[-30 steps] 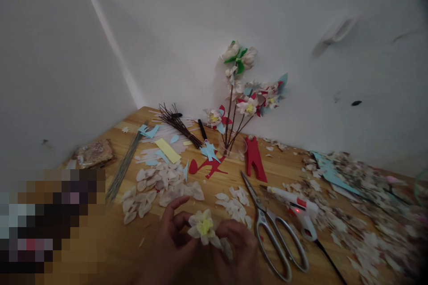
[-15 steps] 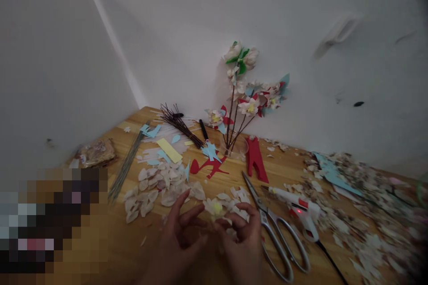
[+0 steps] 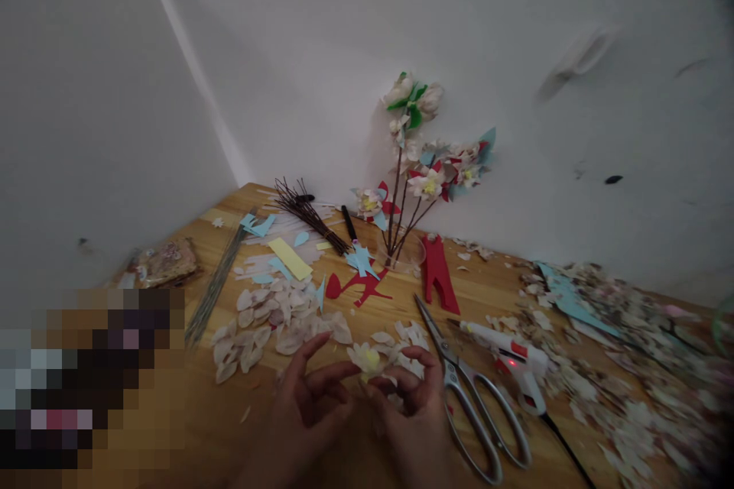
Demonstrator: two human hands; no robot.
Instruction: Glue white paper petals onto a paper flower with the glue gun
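Between my two hands is a small artificial flower (image 3: pixel 363 358) with white petals and a yellow centre. The thumb and fingers of my right hand (image 3: pixel 410 401) pinch it from below; the grip point is partly hidden. My left hand (image 3: pixel 314 393) has its fingers apart, with the fingertips close to or touching the flower's left petals. Loose white petals (image 3: pixel 280 309) lie in a heap just beyond my left hand. Large metal scissors (image 3: pixel 459 374) rest beside my right hand, and a white glue gun (image 3: pixel 510 351) with a lit red light lies further right.
A clear vase (image 3: pixel 410 252) holds stems with finished flowers (image 3: pixel 427 182) against the wall. A bundle of brown twigs (image 3: pixel 310 218), thin wires (image 3: pixel 221 275), red felt scraps (image 3: pixel 364 286) and a red tool (image 3: pixel 439 275) lie around it. Dried petals (image 3: pixel 625 397) cover the right side.
The flower has shifted slightly left in my right hand, and its petals tilt a little more. My left fingers have straightened toward it.
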